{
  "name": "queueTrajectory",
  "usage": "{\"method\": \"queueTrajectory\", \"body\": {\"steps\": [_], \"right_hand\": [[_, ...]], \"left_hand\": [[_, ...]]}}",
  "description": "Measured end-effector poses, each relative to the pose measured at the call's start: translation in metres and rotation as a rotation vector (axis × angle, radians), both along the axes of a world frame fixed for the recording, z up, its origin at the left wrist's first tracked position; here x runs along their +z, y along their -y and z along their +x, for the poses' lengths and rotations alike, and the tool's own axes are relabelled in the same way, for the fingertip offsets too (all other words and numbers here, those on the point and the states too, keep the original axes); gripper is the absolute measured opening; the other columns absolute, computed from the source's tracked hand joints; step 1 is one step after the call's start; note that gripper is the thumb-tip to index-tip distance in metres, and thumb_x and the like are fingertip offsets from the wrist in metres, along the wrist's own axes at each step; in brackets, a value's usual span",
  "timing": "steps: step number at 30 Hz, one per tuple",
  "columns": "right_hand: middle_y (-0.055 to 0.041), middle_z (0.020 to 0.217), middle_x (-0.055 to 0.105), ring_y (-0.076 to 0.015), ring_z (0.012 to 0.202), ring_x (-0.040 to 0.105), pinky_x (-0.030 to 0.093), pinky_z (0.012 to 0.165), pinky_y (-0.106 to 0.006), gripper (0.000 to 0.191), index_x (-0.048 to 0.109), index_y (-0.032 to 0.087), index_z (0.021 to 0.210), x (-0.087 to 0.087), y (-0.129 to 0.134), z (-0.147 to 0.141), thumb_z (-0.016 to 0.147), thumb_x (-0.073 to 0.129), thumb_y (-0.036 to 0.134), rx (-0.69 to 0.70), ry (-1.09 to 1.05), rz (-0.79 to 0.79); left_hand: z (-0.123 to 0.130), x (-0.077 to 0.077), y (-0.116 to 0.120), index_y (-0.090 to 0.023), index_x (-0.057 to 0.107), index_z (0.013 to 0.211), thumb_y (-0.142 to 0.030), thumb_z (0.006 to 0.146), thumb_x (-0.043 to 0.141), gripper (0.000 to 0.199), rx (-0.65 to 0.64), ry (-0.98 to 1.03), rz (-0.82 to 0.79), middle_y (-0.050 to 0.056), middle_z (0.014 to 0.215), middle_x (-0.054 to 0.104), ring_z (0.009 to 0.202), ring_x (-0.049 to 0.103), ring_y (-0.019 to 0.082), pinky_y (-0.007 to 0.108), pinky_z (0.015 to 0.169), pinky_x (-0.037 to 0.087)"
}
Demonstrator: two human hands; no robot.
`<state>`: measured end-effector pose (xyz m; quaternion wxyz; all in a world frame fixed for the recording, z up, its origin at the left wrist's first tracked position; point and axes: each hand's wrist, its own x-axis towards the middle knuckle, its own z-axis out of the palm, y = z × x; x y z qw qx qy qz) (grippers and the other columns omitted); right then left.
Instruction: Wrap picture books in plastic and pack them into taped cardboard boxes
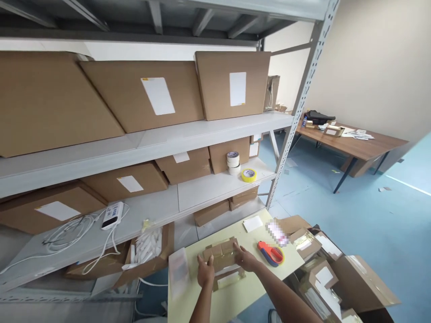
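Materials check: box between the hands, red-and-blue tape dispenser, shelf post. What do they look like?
Box: likely cardboard; matte brown, with folded edges.
Tape dispenser: probably molded plastic; smooth, solid bright colors. Exact plastic unclear.
Shelf post: looks like metal, possibly painted; pale grey, with regularly punched slots.

Bright, diffuse light over your pale-yellow table (242,301). Underside of the upper shelf (128,22) sits dim. Whitish glare on the blue floor (415,163), far right. Wide-angle stretch skews your leftmost carton (50,105). Mosaic blocks mask one tabletop item (277,232). Detail turns soft on your small cardboard box (220,256).
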<state>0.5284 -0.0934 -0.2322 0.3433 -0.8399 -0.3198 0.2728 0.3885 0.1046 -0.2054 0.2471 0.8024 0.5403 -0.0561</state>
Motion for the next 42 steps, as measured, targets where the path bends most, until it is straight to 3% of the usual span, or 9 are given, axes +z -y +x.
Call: {"method": "queueTrajectory", "body": {"steps": [3, 8, 14, 19, 24, 28, 34, 39, 42], "right_hand": [[-0.0149, 0.161, 0.050, -0.0327, 0.146, 0.049, 0.041, 0.117, -0.044, 0.086, 0.030, 0.027, 0.168, 0.023, 0.031, 0.019, 0.088, 0.060, 0.020, -0.027, 0.097, -0.029], [-0.0151, 0.157, 0.053, -0.0294, 0.144, 0.048, 0.038, 0.120, -0.046, 0.075, 0.031, 0.022, 0.167, 0.039, 0.100, 0.066, 0.095, 0.051, 0.017, -0.151, 0.188, 0.024], [-0.0190, 0.148, 0.059, -0.0306, 0.135, 0.055, 0.044, 0.111, -0.041, 0.058, 0.051, 0.015, 0.153, 0.011, 0.160, 0.100, 0.096, 0.056, 0.023, -0.192, 0.112, -0.108], [-0.0150, 0.117, 0.074, -0.0297, 0.111, 0.067, 0.049, 0.092, -0.035, 0.027, 0.073, 0.017, 0.115, -0.024, 0.163, 0.092, 0.093, 0.064, 0.030, -0.044, -0.016, -0.347], [-0.0185, 0.123, 0.072, -0.0312, 0.111, 0.068, 0.050, 0.088, -0.037, 0.039, 0.067, 0.017, 0.127, -0.060, 0.152, 0.066, 0.091, 0.068, 0.032, -0.088, -0.026, -0.448], [-0.0188, 0.119, 0.073, -0.0291, 0.110, 0.068, 0.048, 0.091, -0.038, 0.040, 0.062, 0.015, 0.134, -0.068, 0.154, 0.061, 0.096, 0.058, 0.027, -0.142, 0.034, -0.437], [-0.0199, 0.124, 0.071, -0.0326, 0.106, 0.067, 0.048, 0.090, -0.042, 0.052, 0.045, 0.017, 0.150, -0.015, 0.140, 0.080, 0.100, 0.051, 0.031, -0.086, 0.072, -0.146], [-0.0147, 0.131, 0.068, -0.0315, 0.111, 0.065, 0.050, 0.093, -0.042, 0.062, 0.036, 0.019, 0.155, 0.049, 0.077, 0.069, 0.098, 0.055, 0.038, 0.099, 0.004, 0.057], [-0.0098, 0.121, 0.072, -0.0276, 0.104, 0.067, 0.051, 0.090, -0.038, 0.056, 0.044, 0.022, 0.147, 0.069, 0.038, 0.053, 0.098, 0.060, 0.046, 0.187, -0.052, 0.067]], "left_hand": [[0.006, 0.007, 0.005, -0.020, 0.052, 0.153, -0.057, 0.103, 0.030, 0.065, 0.025, -0.052, -0.012, 0.018, 0.128, 0.075, 0.122, 0.071, 0.035, 0.043, 0.092, 0.059], [0.023, 0.012, 0.018, -0.010, 0.053, 0.152, -0.059, 0.100, 0.044, 0.072, 0.078, -0.073, 0.002, 0.023, 0.134, 0.071, 0.126, 0.068, 0.039, 0.046, 0.099, 0.056], [0.034, 0.010, 0.026, -0.013, 0.056, 0.148, -0.058, 0.096, 0.050, 0.069, 0.105, -0.090, 0.048, 0.021, 0.132, 0.073, 0.125, 0.068, 0.037, 0.045, 0.097, 0.057], [0.035, 0.006, 0.023, -0.014, 0.055, 0.148, -0.057, 0.095, 0.053, 0.068, 0.133, -0.085, 0.026, 0.020, 0.136, 0.071, 0.128, 0.066, 0.037, 0.045, 0.102, 0.054], [0.034, -0.004, 0.020, -0.016, 0.059, 0.143, -0.057, 0.095, 0.054, 0.064, 0.146, -0.079, -0.001, 0.018, 0.140, 0.069, 0.130, 0.065, 0.036, 0.044, 0.104, 0.053], [0.033, -0.009, 0.023, -0.011, 0.063, 0.138, -0.058, 0.097, 0.053, 0.062, 0.190, -0.069, -0.041, 0.021, 0.138, 0.069, 0.130, 0.064, 0.036, 0.043, 0.103, 0.053], [0.035, -0.008, 0.027, -0.009, 0.064, 0.136, -0.056, 0.097, 0.054, 0.062, 0.198, 0.005, -0.097, 0.022, 0.138, 0.069, 0.129, 0.064, 0.038, 0.041, 0.098, 0.053], [0.034, -0.008, 0.028, -0.011, 0.064, 0.134, -0.054, 0.099, 0.051, 0.057, 0.181, 0.036, -0.145, 0.022, 0.135, 0.071, 0.126, 0.066, 0.037, 0.041, 0.096, 0.053], [0.031, -0.011, 0.030, -0.012, 0.064, 0.134, -0.050, 0.101, 0.049, 0.053, 0.141, 0.100, -0.133, 0.022, 0.128, 0.074, 0.122, 0.068, 0.036, 0.040, 0.094, 0.053]]}}
